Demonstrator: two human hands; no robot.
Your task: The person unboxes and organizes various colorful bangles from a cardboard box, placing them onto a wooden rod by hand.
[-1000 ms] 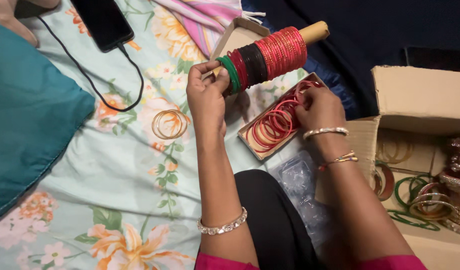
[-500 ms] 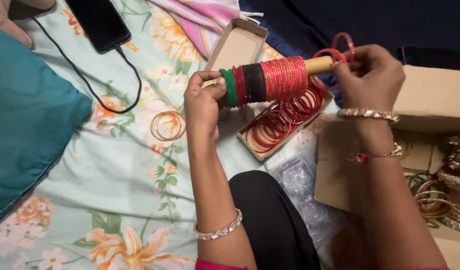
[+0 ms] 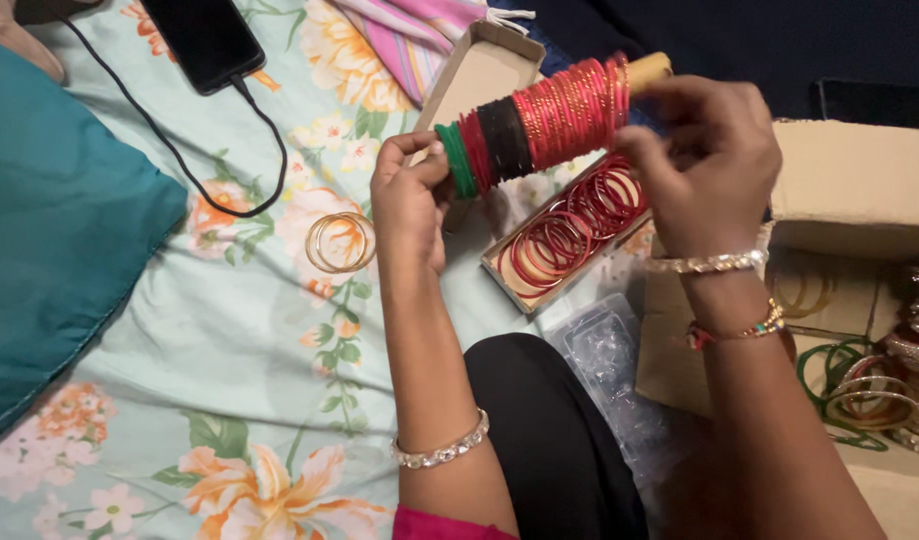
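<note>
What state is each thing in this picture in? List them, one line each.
Roll: tilted, loaded with green, black and red bangles, held at both ends.
Left hand: grips the roll's green end.
Right hand: closed around the roll's bare end.
Tray: open, holding loose red bangles.
Lid: off, lying open side up.
Phone: screen dark, cable plugged in.
Gold bangles: lying flat on the sheet.

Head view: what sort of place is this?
Probably a home, on a bed or floor bedding: a floral pale-green cotton sheet, a teal cushion and a charging black phone surround the bangle-loaded cardboard roll.
</note>
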